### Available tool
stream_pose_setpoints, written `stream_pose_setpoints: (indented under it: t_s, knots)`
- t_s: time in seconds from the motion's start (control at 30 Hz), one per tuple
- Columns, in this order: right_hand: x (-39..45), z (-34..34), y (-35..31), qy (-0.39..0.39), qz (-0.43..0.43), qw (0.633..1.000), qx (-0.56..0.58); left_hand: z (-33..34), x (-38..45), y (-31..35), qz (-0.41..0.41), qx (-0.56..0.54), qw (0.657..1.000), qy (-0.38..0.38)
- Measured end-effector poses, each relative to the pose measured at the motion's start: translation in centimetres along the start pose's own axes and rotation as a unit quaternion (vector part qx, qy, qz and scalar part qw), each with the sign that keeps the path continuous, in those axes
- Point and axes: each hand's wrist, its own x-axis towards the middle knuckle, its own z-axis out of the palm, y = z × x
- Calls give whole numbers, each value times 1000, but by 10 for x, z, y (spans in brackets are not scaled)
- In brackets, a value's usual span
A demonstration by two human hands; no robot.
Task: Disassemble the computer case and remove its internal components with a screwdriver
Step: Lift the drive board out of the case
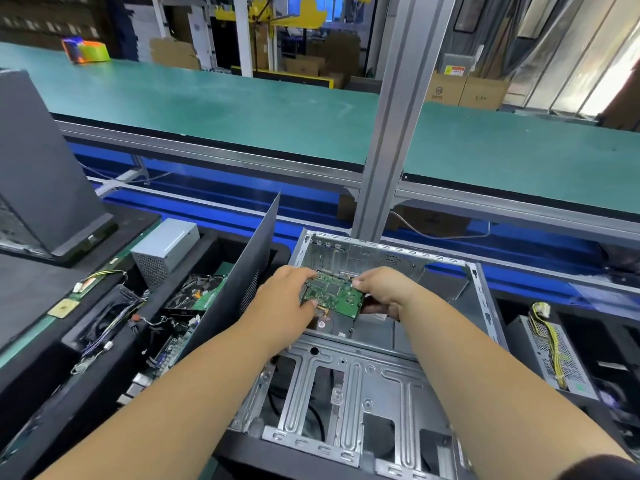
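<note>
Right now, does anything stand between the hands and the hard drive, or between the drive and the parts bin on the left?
Nothing separates them: the left hand and right hand both grip the hard drive over the open case. Toward the left bin, the upright dark side panel stands directly between.

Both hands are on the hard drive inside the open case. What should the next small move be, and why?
Probably lift the hard drive up and out of the case. The left hand and right hand grip its opposite ends, circuit board up, and no cable is seen attached.
</note>
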Motion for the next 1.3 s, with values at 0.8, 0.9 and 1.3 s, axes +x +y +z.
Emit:
stream_pose_setpoints:
  t_s: [0.8,0.9,1.3]
  knots:
    - [-113,-104,1,99,-332,938,-12,7,27,64,66,-223,973,15]
    - [-144,-130,11,115,-314,935,-117,18,24,90,104,-217,971,7]
    - [-246,-236,96,244,-212,898,-299,121,1,218,238,-161,950,-124]
